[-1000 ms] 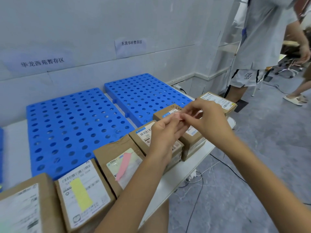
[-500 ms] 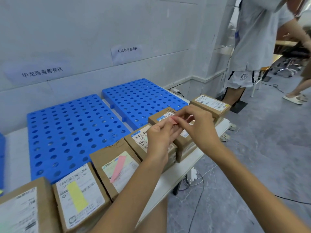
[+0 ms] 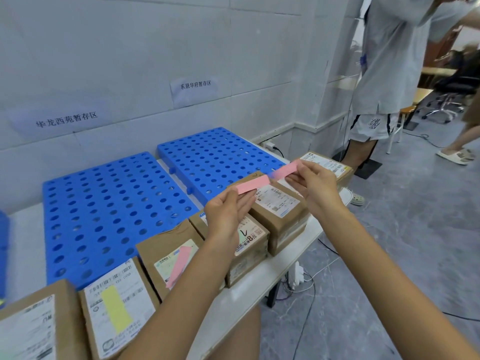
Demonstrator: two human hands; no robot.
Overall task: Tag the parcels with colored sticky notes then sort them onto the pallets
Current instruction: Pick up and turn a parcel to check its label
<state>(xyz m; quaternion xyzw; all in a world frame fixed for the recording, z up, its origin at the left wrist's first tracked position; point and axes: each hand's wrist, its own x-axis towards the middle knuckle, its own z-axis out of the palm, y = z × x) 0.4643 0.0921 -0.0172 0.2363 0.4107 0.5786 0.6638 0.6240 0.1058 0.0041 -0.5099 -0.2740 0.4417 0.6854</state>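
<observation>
Above a row of cardboard parcels, my left hand (image 3: 228,214) pinches the first pink note (image 3: 253,185) between thumb and fingertips, while my right hand (image 3: 315,185), at its 2 o'clock, pinches the second pink note (image 3: 285,170) the same way. The two strips meet end to end between my hands, and I cannot tell whether they are stuck together there. Both are held in the air over the stacked parcel (image 3: 280,211), touching no box. The row runs along the near edge of the white table (image 3: 259,281), from 7 o'clock to 1 o'clock of my hands. It starts with the yellow-tagged parcel (image 3: 117,307) and the pink-tagged parcel (image 3: 179,266) beside it. Next comes the parcel under my left wrist (image 3: 249,242), with the far parcel (image 3: 327,165) just beyond my right fingers. Behind the row, the left pallet (image 3: 109,209) lies at 9 o'clock and the right pallet (image 3: 215,157) at 11 o'clock, both blue, perforated and bare. A bystander (image 3: 384,74) in a grey shirt stands at 1 o'clock.
</observation>
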